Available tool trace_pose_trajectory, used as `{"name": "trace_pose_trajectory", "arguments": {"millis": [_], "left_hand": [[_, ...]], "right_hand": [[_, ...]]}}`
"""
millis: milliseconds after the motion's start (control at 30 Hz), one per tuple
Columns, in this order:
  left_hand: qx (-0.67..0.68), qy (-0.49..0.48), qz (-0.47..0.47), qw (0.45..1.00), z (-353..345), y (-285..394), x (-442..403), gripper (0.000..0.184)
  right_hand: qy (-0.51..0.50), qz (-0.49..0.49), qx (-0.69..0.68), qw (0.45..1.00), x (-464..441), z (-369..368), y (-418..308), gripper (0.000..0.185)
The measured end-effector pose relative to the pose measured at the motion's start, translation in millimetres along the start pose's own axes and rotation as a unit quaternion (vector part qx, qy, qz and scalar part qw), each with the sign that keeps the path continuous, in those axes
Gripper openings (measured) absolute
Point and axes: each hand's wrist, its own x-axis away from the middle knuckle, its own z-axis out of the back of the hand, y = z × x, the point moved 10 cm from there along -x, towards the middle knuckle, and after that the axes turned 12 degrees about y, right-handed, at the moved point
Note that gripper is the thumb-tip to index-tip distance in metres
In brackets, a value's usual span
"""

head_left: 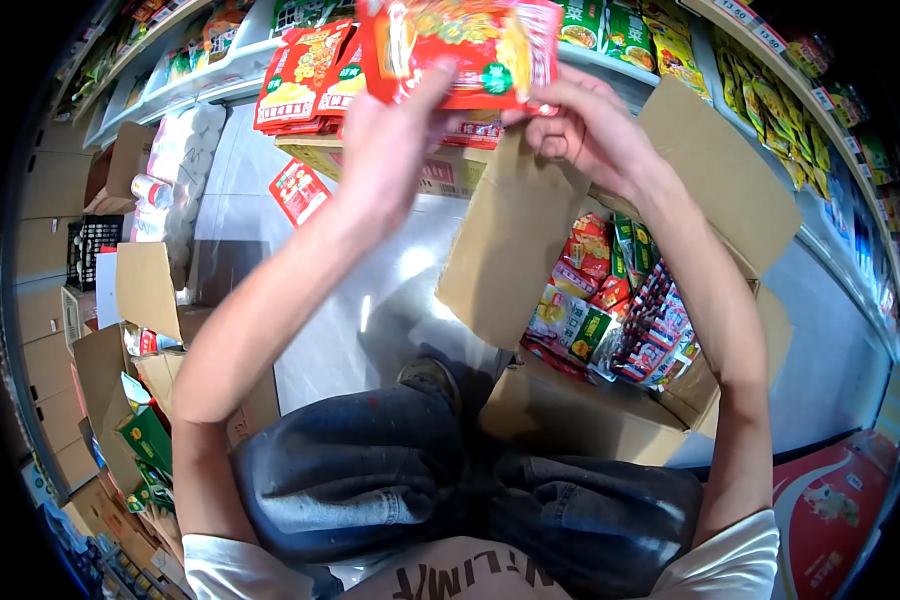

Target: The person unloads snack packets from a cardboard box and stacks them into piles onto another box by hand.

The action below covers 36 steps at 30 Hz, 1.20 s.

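Note:
Held up at the top of the head view is a red food packet with a yellow and green print. My left hand grips its lower left part, thumb pressed on the front. At the packet's lower right corner, my right hand pinches the edge between thumb and fingers. Similar red packets lie piled just behind, on a carton. One more red packet is beside that carton, near the floor. Below my right forearm stands an open cardboard box with mixed packets inside.
Shelves with hanging yellow packets and green packets curve along the back and right. More open cartons stand at left, near a plastic-wrapped white stack. A red printed panel is at lower right. Box flaps stick up.

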Motion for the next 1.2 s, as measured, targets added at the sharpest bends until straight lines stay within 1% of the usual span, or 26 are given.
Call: {"name": "trace_pose_trajectory", "arguments": {"millis": [67,100,133,200,233,267,300,333,367,433,500,533,567,633,667,700,733,767,800,867,933,967,1067,1100,1200], "left_hand": [[-0.045,0.005,-0.055,0.997,-1,27,-14,0.038],[-0.144,0.006,-0.134,0.980,-1,47,-22,0.035],[-0.241,0.007,-0.210,0.947,-2,66,-29,0.032],[-0.283,-0.080,-0.296,0.909,-21,83,-42,0.039],[-0.275,-0.103,-0.295,0.909,-33,92,-36,0.044],[-0.267,-0.126,-0.294,0.909,-48,100,-30,0.052],[-0.238,-0.084,-0.286,0.925,-52,107,-32,0.049],[-0.209,-0.068,-0.289,0.932,-54,108,-37,0.047],[-0.181,-0.054,-0.291,0.938,-54,104,-46,0.045],[-0.114,-0.039,-0.290,0.949,-54,102,-63,0.042],[-0.200,0.025,-0.240,0.950,-46,96,-73,0.043],[-0.242,0.057,-0.214,0.945,-41,96,-76,0.044],[-0.250,0.046,-0.223,0.941,-38,92,-84,0.046],[-0.220,0.012,-0.255,0.942,-27,71,-103,0.045],[-0.204,-0.006,-0.271,0.941,-25,63,-108,0.044],[-0.242,0.009,-0.263,0.934,-21,57,-106,0.042],[-0.315,-0.010,-0.248,0.916,-32,54,-88,0.048],[-0.332,-0.014,-0.257,0.907,-32,47,-87,0.048],[-0.349,-0.017,-0.266,0.898,-31,41,-86,0.048],[-0.331,-0.051,-0.271,0.902,-37,34,-79,0.048],[-0.282,-0.071,-0.273,0.917,-42,32,-79,0.048],[-0.296,-0.062,-0.261,0.917,-39,28,-79,0.048],[-0.284,-0.080,-0.271,0.916,-39,21,-81,0.048],[-0.296,-0.067,-0.269,0.914,-40,21,-74,0.043],[-0.414,-0.084,-0.246,0.872,-52,18,-40,0.036]], "right_hand": [[0.020,0.006,0.130,0.991,6,8,4,0.026],[0.039,0.041,0.132,0.990,4,15,-6,0.031],[0.069,0.080,0.163,0.981,2,23,-23,0.033],[0.127,0.172,0.174,0.961,0,33,-56,0.033],[0.153,0.226,0.181,0.945,2,28,-77,0.029],[0.149,0.234,0.210,0.937,-1,18,-88,0.025],[0.145,0.243,0.239,0.929,-4,9,-100,0.022],[0.141,0.251,0.268,0.919,-10,2,-106,0.019],[0.141,0.278,0.249,0.917,-23,2,-106,0.015],[0.142,0.227,0.196,0.943,-43,6,-93,0.012],[0.141,0.185,0.149,0.961,-60,7,-82,0.007],[0.163,0.181,0.149,0.958,-65,13,-80,0.006],[0.184,0.178,0.148,0.955,-70,18,-78,0.006],[0.209,0.183,0.163,0.947,-87,34,-68,0.006],[0.219,0.165,0.182,0.944,-90,41,-59,0.011],[0.229,0.146,0.202,0.941,-90,47,-51,0.017],[0.239,0.127,0.220,0.937,-90,50,-43,0.023],[0.266,0.116,0.193,0.937,-89,54,-35,0.018],[0.285,0.104,0.195,0.933,-88,59,-27,0.015],[0.300,0.106,0.189,0.929,-92,68,-15,0.013],[0.324,0.103,0.168,0.925,-94,77,-8,0.013],[0.336,0.101,0.158,0.923,-95,81,-4,0.013],[0.366,0.098,0.111,0.919,-98,87,6,0.015],[0.380,0.095,0.095,0.915,-99,89,9,0.019],[0.393,0.089,0.084,0.911,-104,92,10,0.022]]}}
